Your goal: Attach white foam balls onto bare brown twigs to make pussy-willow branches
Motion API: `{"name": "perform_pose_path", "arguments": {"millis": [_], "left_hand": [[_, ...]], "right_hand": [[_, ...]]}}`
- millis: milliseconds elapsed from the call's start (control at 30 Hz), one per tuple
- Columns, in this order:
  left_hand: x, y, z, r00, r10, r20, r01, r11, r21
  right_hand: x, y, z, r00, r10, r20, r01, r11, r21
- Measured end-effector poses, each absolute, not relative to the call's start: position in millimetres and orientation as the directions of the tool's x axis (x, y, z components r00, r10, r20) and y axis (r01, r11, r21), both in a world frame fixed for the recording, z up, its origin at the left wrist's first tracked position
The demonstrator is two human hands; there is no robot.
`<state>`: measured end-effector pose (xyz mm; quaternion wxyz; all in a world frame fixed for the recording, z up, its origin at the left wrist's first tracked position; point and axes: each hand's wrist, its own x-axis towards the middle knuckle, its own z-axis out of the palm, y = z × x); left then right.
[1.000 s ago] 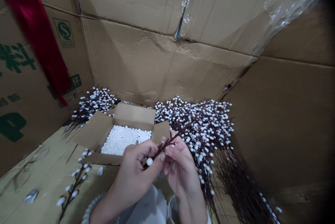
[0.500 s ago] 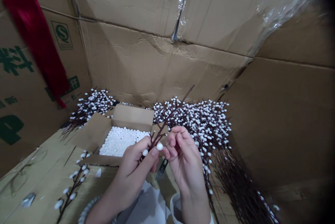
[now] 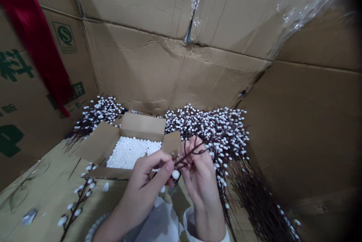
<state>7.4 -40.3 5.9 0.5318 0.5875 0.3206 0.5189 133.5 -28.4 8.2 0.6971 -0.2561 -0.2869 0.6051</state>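
Observation:
My left hand [image 3: 149,181] pinches a dark brown twig [image 3: 188,156] between thumb and fingers. White balls sit at the twig's lower part, one of them [image 3: 175,174] just below my left thumb tip. The twig's branching upper part points right, across the fingers of my right hand [image 3: 201,181]. Those fingers are curled close behind the twig; whether they grip anything is hidden. Left of and behind my hands, an open cardboard box [image 3: 143,126] holds many small white balls [image 3: 128,151].
Finished-looking white-tipped branches [image 3: 223,129] lie behind and right, with bare brown twigs [image 3: 260,200] nearer. A single berried branch [image 3: 79,200] lies at left, near a shiny scrap [image 3: 29,216]. Cardboard walls [image 3: 135,65] surround the table; a red ribbon [image 3: 42,42] hangs left.
The twig in my left hand has tipped from pointing up to pointing right, over my right hand's fingers. The white balls on it have shifted slightly right and down.

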Motion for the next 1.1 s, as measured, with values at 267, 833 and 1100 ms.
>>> {"name": "perform_pose_path", "arguments": {"millis": [267, 833, 1100], "left_hand": [[11.0, -40.0, 5.5, 0.251, 0.949, 0.191, -0.253, -0.126, 0.959], [7.6, -34.5, 7.8, 0.332, 0.926, 0.18, -0.24, -0.101, 0.965], [7.5, -34.9, 5.8, 0.337, 0.924, 0.182, -0.232, -0.106, 0.967]], "right_hand": [[135.3, -23.5, 1.0, 0.147, 0.979, 0.141, -0.564, 0.2, -0.801], [136.5, -23.2, 3.1, 0.056, 0.99, 0.126, -0.624, 0.133, -0.77], [136.8, -22.2, 1.4, 0.045, 0.989, 0.141, -0.593, 0.14, -0.793]]}}
